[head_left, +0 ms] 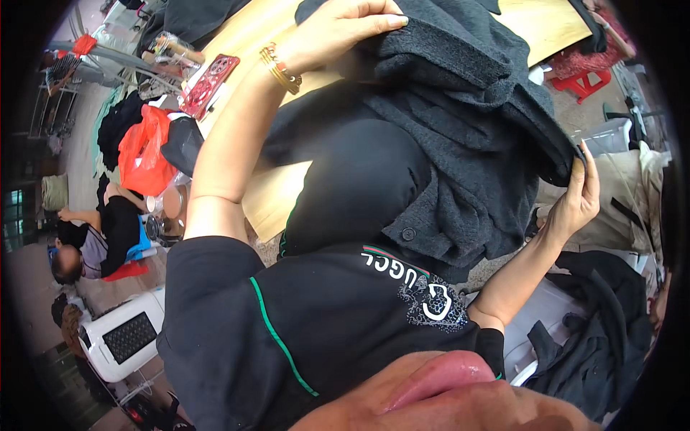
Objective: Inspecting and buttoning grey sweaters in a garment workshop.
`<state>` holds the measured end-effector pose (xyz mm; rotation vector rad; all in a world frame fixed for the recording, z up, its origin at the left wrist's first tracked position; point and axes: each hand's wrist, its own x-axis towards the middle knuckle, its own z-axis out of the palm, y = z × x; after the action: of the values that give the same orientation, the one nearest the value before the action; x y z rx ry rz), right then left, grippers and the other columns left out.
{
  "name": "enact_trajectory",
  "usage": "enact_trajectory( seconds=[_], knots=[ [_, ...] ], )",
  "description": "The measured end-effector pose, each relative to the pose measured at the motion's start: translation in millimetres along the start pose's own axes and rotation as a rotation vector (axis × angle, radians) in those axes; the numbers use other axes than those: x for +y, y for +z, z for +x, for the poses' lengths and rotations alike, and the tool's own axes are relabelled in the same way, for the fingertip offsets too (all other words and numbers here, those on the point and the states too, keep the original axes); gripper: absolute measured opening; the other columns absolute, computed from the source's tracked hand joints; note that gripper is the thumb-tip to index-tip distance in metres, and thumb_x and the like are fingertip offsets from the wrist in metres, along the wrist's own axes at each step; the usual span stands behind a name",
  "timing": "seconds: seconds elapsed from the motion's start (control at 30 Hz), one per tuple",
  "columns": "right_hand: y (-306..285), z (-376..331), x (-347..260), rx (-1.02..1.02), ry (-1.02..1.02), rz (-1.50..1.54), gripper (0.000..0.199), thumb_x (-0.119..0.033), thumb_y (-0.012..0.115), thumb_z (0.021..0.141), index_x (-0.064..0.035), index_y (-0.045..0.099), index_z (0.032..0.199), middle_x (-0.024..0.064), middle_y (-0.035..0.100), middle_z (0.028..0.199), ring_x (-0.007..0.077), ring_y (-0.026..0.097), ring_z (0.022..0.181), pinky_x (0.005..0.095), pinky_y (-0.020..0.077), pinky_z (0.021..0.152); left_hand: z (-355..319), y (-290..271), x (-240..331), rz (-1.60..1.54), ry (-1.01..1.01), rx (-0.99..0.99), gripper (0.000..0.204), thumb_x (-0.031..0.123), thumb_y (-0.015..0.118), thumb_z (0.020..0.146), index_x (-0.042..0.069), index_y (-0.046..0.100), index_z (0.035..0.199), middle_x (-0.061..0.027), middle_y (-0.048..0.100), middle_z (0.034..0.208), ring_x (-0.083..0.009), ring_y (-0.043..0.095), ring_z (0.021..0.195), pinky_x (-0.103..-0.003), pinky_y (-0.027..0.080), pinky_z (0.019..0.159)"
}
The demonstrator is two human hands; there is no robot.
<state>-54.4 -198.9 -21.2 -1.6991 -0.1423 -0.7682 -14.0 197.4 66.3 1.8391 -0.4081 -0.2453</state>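
A dark grey woolly coat [460,136] is draped over my lap and the edge of the pale wooden table [277,197]. Its stretched edge runs between my two hands. At the top, my left hand [359,25], with gold bangles [279,68] at the wrist, pinches the coat's thick folded edge between thumb and fingers. Out to the right, my right hand [581,188] grips the other end of that edge, fingertips pressed together. A round dark button [409,233] shows on the coat's lower corner near my lap. Part of the left fingers is cut off by the frame.
On the table's left lies a red phone [210,85], near a red plastic bag [146,151]. More dark garments [593,337] are heaped at the lower right, below beige cloth [618,201]. A red stool [583,85] stands far right. Another person [108,233] sits at the left.
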Motion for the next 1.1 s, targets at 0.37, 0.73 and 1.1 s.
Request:
enact_trajectory(
  seconds=[0.37, 0.73, 1.1],
  knots=[
    [10.4, 7.0, -83.9, -0.063, -0.672, -0.462, 0.027, 0.004, 0.076, 0.074, -0.0072, 0.078, 0.098, 0.0051, 0.074, 0.089, 0.0180, 0.066, 0.084, 0.0296, 0.0532, 0.077, 42.3, 33.4, 70.2, 0.050, 0.456, 0.251, 0.017, 0.018, 0.063, 0.098, 0.003, 0.067, 0.105, 0.0009, 0.066, 0.094, -0.0069, 0.059, 0.088, -0.023, 0.048, 0.080],
    [60.4, -18.4, -79.5, -0.288, -0.693, -0.309, 0.021, -0.002, 0.078, 0.076, -0.0050, 0.073, 0.096, 0.0098, 0.067, 0.088, 0.0238, 0.068, 0.071, 0.0323, 0.0551, 0.061, 56.2, 118.8, 17.1, -0.008, 0.303, -0.292, 0.018, 0.015, 0.059, 0.097, -0.003, 0.061, 0.091, -0.0018, 0.056, 0.073, -0.0068, 0.049, 0.069, -0.026, 0.042, 0.060],
    [58.7, -27.7, -86.4, -0.372, -0.524, -0.403, 0.024, -0.002, 0.077, 0.075, -0.0087, 0.073, 0.098, 0.0073, 0.065, 0.091, 0.0243, 0.068, 0.072, 0.0333, 0.0550, 0.063, 44.6, 116.7, 8.0, 0.049, 0.389, -0.193, 0.020, 0.016, 0.058, 0.098, -0.004, 0.059, 0.093, -0.0052, 0.057, 0.072, -0.0095, 0.050, 0.067, -0.028, 0.042, 0.060]
  ],
)
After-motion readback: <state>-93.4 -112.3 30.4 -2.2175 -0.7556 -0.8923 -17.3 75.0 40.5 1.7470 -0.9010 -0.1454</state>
